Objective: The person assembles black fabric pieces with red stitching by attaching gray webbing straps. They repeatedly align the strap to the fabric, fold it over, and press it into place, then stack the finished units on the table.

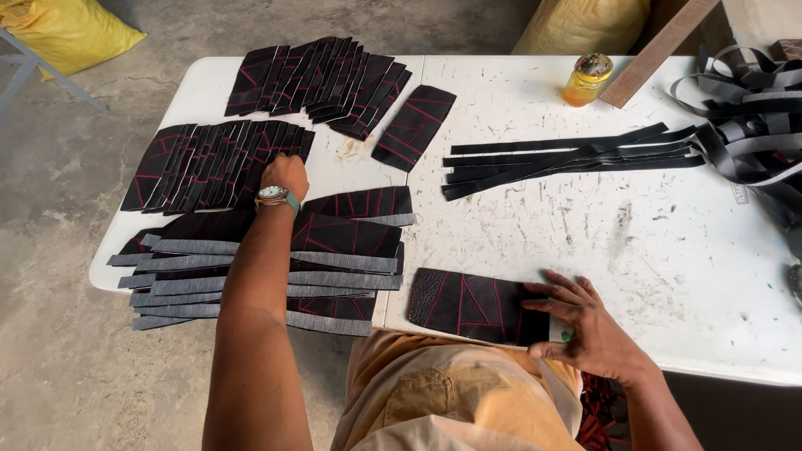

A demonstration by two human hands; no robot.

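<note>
Left hand (285, 174) reached far forward, knuckles up, fingers curled down onto the right end of the middle stack (213, 163); whether closed on a piece could not be told. Stack lay directly under the fingertips and spread away to the hand's left, individual pieces with long axes running away from the body, slightly tilted. Watch (273, 195) on that wrist.

Right hand (581, 321) lay open and flat, fingers spread, pressing the right end of a single piece (472, 305) at the near edge of the tabletop (601, 217). Piece extended leftward from the fingertips, long axis parallel to the near edge, red stitched lines up. Right hand plainly nearer to it.

Near stack (259, 267) with grey edges under the left forearm. Far stack (322, 79) beyond the left hand. Strips (568, 154) and jar (586, 79) well ahead of the right hand.
</note>
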